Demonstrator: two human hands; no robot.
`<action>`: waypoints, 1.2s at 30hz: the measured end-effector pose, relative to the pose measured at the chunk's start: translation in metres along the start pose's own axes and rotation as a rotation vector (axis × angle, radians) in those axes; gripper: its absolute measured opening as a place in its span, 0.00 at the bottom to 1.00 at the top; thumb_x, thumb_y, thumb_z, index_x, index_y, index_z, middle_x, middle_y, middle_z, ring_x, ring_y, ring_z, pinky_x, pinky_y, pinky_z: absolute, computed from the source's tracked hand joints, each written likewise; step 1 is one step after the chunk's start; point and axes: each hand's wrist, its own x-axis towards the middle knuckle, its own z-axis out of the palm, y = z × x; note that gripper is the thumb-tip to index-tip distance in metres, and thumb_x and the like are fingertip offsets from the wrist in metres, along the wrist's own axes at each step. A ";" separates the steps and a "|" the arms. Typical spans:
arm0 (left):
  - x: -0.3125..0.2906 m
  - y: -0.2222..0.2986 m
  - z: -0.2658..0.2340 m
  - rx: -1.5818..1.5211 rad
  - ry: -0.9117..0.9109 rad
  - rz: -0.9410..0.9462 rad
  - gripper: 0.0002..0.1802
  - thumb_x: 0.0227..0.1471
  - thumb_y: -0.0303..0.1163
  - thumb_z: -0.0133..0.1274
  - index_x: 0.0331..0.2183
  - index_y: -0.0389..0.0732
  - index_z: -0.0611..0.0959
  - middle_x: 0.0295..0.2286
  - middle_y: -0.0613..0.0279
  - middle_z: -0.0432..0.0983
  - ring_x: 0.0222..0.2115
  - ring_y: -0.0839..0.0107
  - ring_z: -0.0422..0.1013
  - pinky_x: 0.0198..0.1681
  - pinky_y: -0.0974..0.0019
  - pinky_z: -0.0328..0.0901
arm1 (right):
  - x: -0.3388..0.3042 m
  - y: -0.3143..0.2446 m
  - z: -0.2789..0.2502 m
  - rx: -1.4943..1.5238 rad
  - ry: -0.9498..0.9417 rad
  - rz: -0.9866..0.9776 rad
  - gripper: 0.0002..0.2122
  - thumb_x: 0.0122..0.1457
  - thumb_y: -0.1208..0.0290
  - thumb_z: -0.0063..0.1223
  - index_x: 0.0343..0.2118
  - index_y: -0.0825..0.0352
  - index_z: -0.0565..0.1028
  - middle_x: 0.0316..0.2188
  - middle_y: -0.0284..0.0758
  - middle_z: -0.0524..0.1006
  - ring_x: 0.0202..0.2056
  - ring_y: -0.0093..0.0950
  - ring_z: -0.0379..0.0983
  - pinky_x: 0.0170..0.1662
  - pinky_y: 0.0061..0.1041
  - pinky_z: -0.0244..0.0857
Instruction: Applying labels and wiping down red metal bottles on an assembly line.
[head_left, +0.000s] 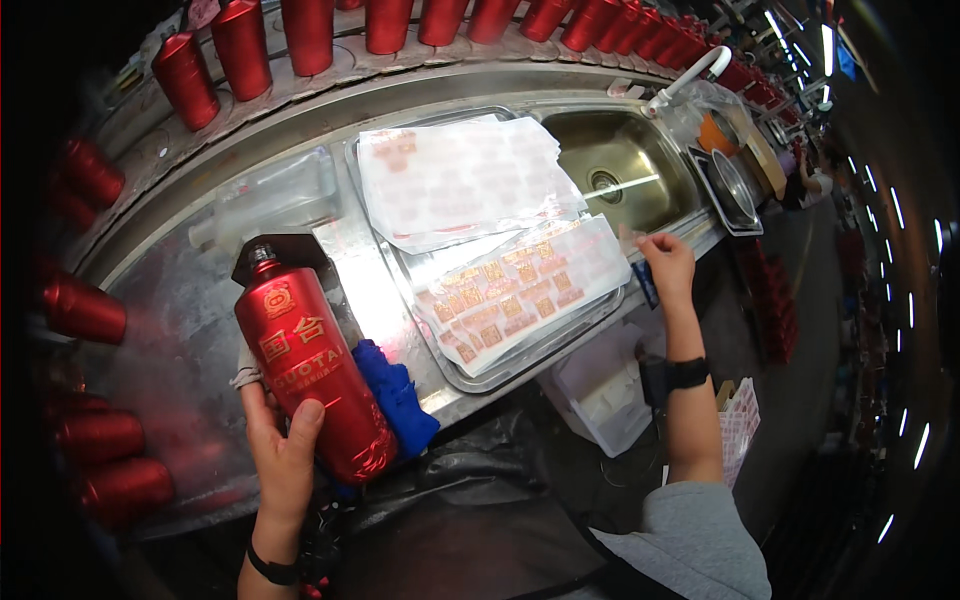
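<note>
My left hand (283,450) grips the lower side of a red bottle (325,380) with gold print, its thumb across the front. The bottle leans with its bare threaded neck away from me, near a dark angular holder (305,252) and a crumpled blue cloth (395,400). Out to the right, my right hand (670,265) pinches a small translucent piece (629,241) that I cannot make out well. It is just off the right edge of a white decal sheet (515,290) bearing rows of gold and red decals. A stack of pale sheets (465,180) lies beyond it.
The sheets lie on a metal tray (480,380). Behind it on the right are a sink (640,160) and a white faucet (690,80). Red bottles (305,40) line a curved conveyor (345,62) along the back and left. A white bin (600,400) stands below the counter's front edge.
</note>
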 end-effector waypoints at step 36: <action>-0.012 -0.010 -0.026 -0.160 -0.203 0.041 0.43 0.61 0.38 0.54 0.66 0.33 0.49 0.61 0.50 0.58 0.62 0.63 0.56 0.63 0.61 0.52 | -0.166 -0.326 0.058 0.103 -1.199 -1.128 0.07 0.49 0.71 0.59 0.26 0.68 0.75 0.26 0.40 0.76 0.31 0.42 0.75 0.32 0.39 0.69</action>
